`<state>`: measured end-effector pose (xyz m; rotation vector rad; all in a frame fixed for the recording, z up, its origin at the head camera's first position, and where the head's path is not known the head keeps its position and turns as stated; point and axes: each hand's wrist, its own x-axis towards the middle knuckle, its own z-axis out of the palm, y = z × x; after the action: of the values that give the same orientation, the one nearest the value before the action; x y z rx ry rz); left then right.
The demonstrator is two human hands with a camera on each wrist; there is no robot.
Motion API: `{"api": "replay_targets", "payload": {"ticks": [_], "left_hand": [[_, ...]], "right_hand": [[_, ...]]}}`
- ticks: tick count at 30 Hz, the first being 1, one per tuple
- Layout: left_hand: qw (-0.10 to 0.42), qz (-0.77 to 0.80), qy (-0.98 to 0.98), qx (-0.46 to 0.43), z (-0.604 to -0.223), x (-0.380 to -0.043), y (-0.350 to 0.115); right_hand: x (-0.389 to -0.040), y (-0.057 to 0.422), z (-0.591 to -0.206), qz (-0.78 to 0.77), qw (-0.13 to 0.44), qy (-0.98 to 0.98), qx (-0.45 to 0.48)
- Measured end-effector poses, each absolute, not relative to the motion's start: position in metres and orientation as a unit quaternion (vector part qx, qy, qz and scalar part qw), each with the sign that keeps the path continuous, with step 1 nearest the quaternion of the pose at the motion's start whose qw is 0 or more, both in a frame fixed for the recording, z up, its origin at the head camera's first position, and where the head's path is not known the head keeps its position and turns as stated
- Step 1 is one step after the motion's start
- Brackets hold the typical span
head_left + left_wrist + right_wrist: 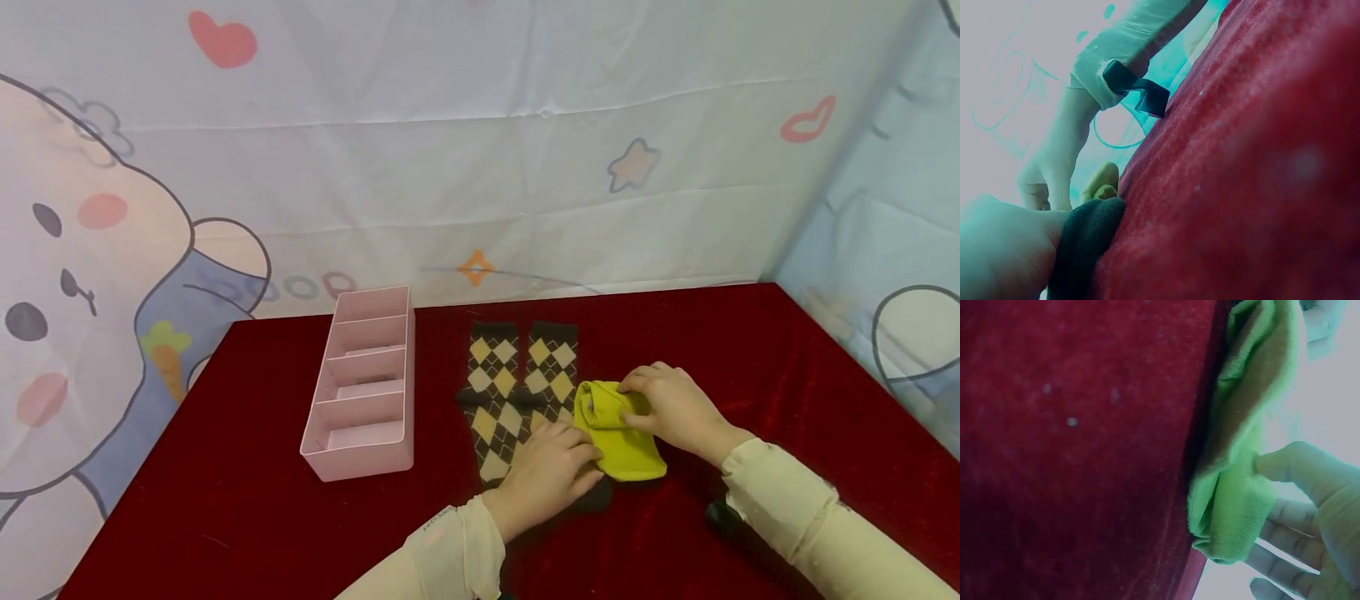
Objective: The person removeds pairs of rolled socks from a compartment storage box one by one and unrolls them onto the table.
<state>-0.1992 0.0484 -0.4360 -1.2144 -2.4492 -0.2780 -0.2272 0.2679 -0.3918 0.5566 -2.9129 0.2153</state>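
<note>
A folded yellow sock [622, 450], its upper part turned over in a roll, lies against the right side of a pair of dark argyle socks [495, 417]. My right hand [678, 410] holds the roll at its right side. In the right wrist view the thumb of the right hand [1329, 506] presses the ribbed sock [1241, 512], with the other fingers partly behind it. Over the lower argyle socks rests my left hand [547, 471], fingers loosely bent beside the yellow sock's left edge. The left wrist view shows a dark sock end [1088, 244] by that hand.
Left of the socks stands a pink box [408, 433] with several compartments in a row. Dark red cloth [225, 450] covers the table. A printed fabric backdrop [450, 167] hangs behind it. A black strap piece [1141, 90] sits at the right sleeve.
</note>
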Motion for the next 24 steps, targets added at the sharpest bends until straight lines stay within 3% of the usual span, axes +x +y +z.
{"api": "replay_targets", "payload": {"ticks": [9,24], "left_hand": [[0.192,-0.101,-0.874,-0.434,-0.435,-0.198,0.048],[0.192,-0.100,-0.876,-0.432,-0.433,-0.199,0.048]], "right_hand": [[-0.229,0.266,-0.390,0.035,0.077,-0.973,0.213],[-0.243,0.269,-0.388,0.068,0.100,-0.980,0.160]]}}
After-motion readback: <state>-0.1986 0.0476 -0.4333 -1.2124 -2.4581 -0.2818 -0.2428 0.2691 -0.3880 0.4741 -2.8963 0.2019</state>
